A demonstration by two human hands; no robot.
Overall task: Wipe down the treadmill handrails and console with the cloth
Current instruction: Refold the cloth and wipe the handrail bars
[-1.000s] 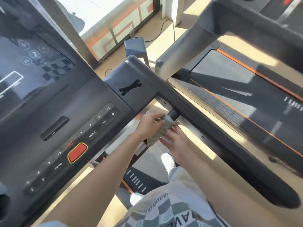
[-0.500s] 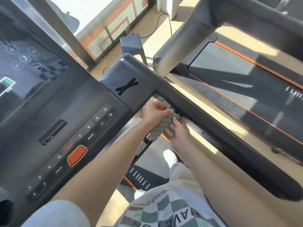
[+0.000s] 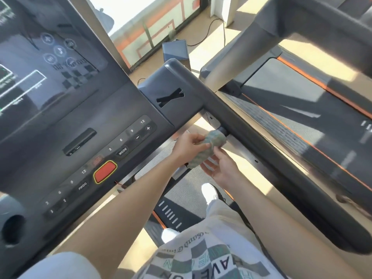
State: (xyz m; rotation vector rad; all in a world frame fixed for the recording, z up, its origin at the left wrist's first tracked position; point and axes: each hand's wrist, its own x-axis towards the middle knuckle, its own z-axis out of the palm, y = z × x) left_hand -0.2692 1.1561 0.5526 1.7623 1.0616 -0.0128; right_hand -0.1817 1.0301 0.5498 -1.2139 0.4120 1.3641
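A grey-green cloth [image 3: 209,147] is wrapped around a short black grip [image 3: 223,130] that sticks out under the right handrail [image 3: 271,158]. My left hand [image 3: 190,147] pinches the cloth from the left. My right hand [image 3: 220,168] is below it, palm up with fingers spread, thumb and fingertips touching the cloth's lower part. The dark console [image 3: 84,127] with its screen, number keys and red button [image 3: 105,171] fills the left side.
A second treadmill [image 3: 302,101] with an orange-edged belt stands to the right, its thick handrail [image 3: 314,19] crossing the top right. A small grey device [image 3: 174,49] and a cable lie on the floor ahead. My white shoes are on the belt [image 3: 189,190] below.
The cloth has slid up along the short grip and now covers its end. My right hand has dropped lower and opened under the cloth. The view has tilted slightly.
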